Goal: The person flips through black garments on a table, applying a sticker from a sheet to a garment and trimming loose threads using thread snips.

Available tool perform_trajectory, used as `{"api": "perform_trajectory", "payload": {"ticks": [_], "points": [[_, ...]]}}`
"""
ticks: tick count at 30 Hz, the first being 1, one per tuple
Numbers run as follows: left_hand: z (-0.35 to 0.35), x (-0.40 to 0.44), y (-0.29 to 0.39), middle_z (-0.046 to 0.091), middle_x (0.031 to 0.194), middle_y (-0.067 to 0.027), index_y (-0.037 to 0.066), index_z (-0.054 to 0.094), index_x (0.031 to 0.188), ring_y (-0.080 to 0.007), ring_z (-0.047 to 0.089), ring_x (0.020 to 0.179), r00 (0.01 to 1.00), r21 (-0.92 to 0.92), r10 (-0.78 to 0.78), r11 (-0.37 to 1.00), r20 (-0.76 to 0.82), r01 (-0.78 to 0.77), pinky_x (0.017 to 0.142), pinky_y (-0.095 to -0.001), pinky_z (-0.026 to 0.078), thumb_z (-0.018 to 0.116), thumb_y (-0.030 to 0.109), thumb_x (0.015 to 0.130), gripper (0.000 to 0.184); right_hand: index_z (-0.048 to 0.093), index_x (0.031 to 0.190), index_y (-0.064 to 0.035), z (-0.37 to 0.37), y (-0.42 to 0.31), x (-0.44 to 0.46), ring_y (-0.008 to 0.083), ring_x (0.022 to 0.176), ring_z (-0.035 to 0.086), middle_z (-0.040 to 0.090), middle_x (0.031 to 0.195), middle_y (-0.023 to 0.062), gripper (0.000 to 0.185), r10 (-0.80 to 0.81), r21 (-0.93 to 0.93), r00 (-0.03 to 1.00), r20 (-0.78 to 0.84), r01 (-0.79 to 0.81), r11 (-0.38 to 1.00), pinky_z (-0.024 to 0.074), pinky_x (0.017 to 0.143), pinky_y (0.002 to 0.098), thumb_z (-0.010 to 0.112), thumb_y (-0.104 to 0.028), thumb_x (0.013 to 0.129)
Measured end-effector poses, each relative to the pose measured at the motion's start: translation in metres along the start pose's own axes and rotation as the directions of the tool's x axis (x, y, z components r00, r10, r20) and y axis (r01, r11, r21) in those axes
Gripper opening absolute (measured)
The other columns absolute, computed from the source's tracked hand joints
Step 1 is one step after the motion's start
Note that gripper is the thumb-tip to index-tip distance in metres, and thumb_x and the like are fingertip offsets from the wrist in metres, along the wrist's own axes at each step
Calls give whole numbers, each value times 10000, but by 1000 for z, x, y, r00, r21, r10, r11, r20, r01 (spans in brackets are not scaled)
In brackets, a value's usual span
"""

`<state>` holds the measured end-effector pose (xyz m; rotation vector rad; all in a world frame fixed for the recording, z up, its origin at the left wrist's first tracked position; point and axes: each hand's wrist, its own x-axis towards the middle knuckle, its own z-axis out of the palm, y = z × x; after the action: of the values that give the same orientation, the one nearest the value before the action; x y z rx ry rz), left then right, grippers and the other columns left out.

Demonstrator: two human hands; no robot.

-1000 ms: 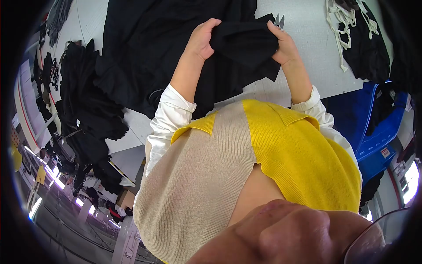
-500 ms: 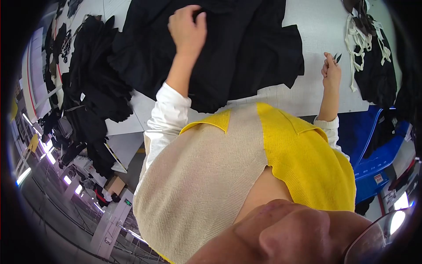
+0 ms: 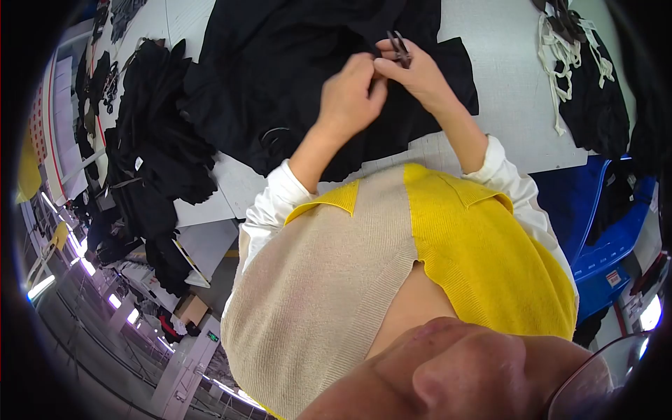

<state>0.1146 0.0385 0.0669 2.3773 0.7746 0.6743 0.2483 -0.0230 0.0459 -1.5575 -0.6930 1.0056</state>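
A large black cloth garment (image 3: 280, 77) lies spread over the white tabletop in front of me. Over its middle, my left hand (image 3: 350, 96) is closed, thumb and fingertips drawn together. What it pinches, cloth or thread, is hidden. My right hand (image 3: 420, 73) meets the left fingertips from the right and is closed around dark thread snips (image 3: 399, 50), whose two prongs stick up past the fingers. A thin pale curved line (image 3: 275, 129) shows on the garment left of my left wrist.
A heap of black garments (image 3: 150, 133) covers the table's left side. At the right lie more black cloth (image 3: 595, 105) and white cords (image 3: 560, 66). A blue plastic bin (image 3: 595, 259) stands below the table's right edge. White tabletop (image 3: 507, 91) shows beside the garment.
My right hand has come from the bare tabletop at the right to the garment's middle with the snips. My left hand has moved right and nearer to me, its fingers now closed.
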Motion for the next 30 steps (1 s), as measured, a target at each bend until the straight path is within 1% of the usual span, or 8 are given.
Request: {"api": "perform_trajectory", "payload": {"ticks": [2,7,11,12,16,21,27,30], "points": [[6,-2,7,554,809,-56,39,547,858,-243,530,598,993,-133,-98,985,63,106,554,-296,445,603,52,736,135,648,980,-10,0,8,1,101,710,522,606,812,27,277,-28,28,999,29,27,999,400,657,189,663,-239,823],[18,6,-1,603,826,-83,20,547,955,-236,567,657,946,-68,-171,985,-276,158,586,-283,459,584,60,766,197,650,935,-3,-23,26,-4,109,680,526,589,719,5,325,4,-82,999,-49,-8,997,411,644,197,672,-304,816],[22,40,-24,645,868,-92,-11,599,985,-214,591,731,958,-333,-251,899,142,285,650,-243,465,591,71,782,219,650,953,-17,-38,23,-8,103,672,506,579,721,-7,328,-57,-91,997,-47,53,994,391,616,199,661,-319,825],[21,45,-28,645,868,-92,-11,599,985,-214,591,731,957,-334,-248,898,151,286,650,-243,465,591,71,782,219,650,955,-19,-43,23,-7,102,671,503,578,721,-9,329,-63,-90,997,-52,58,994,388,612,200,660,-321,826],[21,66,-41,667,862,-81,-25,657,958,-189,599,770,689,-570,-432,386,582,725,741,-222,458,621,100,787,215,639,955,-54,-82,29,0,75,705,499,574,781,-15,272,375,256,923,-88,-343,904,372,640,183,659,-300,841],[39,67,-51,659,924,-69,-6,681,916,-150,595,863,607,-562,-435,244,665,790,842,-229,418,659,119,787,181,663,952,-56,-92,32,-1,80,692,483,557,783,-22,300,395,207,913,-104,-368,906,358,609,183,653,-332,833],[34,62,-39,668,855,-58,-11,691,910,-159,612,818,636,-547,-416,324,650,771,836,-228,442,683,153,766,219,659,962,-41,-97,44,1,73,718,486,566,824,-8,324,375,202,926,-39,-361,911,365,635,180,656,-336,829],[35,60,-37,667,856,-64,-14,685,919,-156,615,815,635,-534,-423,343,647,773,815,-218,452,683,137,766,214,651,945,-71,-96,48,2,60,680,482,579,823,-10,269,278,193,958,-76,-259,946,310,552,166,658,-317,837]]}}
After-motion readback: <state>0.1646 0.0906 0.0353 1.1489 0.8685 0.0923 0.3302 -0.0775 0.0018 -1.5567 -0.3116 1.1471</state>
